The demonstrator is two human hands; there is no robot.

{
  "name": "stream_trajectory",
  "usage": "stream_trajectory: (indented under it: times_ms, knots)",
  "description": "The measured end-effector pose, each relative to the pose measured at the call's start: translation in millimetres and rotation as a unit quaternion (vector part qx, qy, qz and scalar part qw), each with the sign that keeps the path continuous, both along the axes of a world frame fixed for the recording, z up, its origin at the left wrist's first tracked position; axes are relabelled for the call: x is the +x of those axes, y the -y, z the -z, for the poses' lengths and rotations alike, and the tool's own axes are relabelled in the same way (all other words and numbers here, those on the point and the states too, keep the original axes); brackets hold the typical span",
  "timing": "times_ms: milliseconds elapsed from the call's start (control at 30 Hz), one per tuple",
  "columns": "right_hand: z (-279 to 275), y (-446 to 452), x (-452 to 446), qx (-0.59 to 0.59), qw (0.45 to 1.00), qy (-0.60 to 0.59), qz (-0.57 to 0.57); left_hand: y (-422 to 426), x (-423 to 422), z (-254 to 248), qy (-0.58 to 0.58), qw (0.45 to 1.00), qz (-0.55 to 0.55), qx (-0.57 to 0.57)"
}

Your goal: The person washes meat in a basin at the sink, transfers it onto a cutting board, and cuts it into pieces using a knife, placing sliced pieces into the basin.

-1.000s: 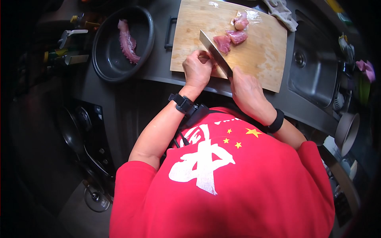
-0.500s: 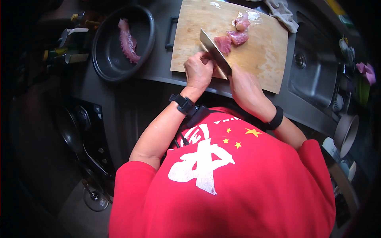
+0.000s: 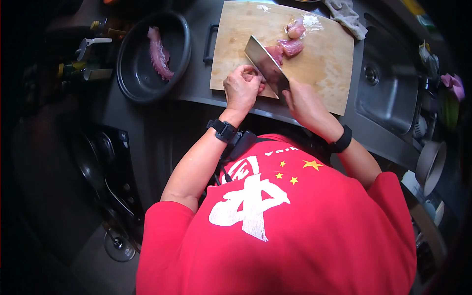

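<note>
My right hand (image 3: 309,105) grips a broad-bladed cleaver (image 3: 267,64) by its dark handle. The blade slants over the lower middle of a wooden cutting board (image 3: 324,73). Left of the blade, my left hand (image 3: 242,88) is closed with curled fingertips close to the steel; whatever they pinch is hidden. Beyond the cleaver lie a piece of pink raw meat (image 3: 291,47), a rounder pale-pink piece (image 3: 296,28), and another piece (image 3: 276,53) partly covered by the blade.
A dark round basin (image 3: 135,81) left of the board holds a long strip of raw meat (image 3: 158,54). A steel sink (image 3: 388,98) is on the right, with a grey cloth (image 3: 348,18) near its far corner. Bottles (image 3: 78,69) line the left side.
The cleaver's blade has tilted to show more of its broad face and now covers more of the nearest meat piece. My left hand has shifted slightly left, fingers still curled.
</note>
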State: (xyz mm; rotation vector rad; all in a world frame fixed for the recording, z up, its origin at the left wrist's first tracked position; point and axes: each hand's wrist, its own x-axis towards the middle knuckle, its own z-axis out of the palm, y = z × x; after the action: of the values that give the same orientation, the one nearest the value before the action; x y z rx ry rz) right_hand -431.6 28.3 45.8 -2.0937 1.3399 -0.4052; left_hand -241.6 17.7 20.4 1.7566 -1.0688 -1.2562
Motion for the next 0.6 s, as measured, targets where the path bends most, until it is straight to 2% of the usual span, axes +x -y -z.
stream_trajectory:
  times_ms: [33,100,233,467,533,567,600]
  knots:
    - [-1,-3,-1,0.003,1.0,0.001,-0.001,-1,0,0,-0.009,1.0,0.0,-0.004]
    - [-7,-4,-5,0.034,0.996,-0.03,0.075,-3,0,0,-0.017,1.0,-0.004,0.001]
    - [-20,-2,-9,0.03,0.996,-0.007,0.082,-9,3,4,-0.013,0.999,-0.027,-0.023]
    - [-31,-15,4,0.027,0.998,-0.043,0.046,-2,5,-6,0.018,1.0,-0.005,-0.006]
    - [-31,-17,5,0.034,0.997,-0.05,0.044,2,2,-4,0.087,0.996,0.018,0.017]
    - [-32,-17,5,0.036,0.997,-0.048,0.043,1,3,-1,0.086,0.996,0.018,0.017]
    - [-34,-17,4,0.038,0.997,-0.046,0.042,-2,5,1,0.162,0.986,0.029,-0.009]
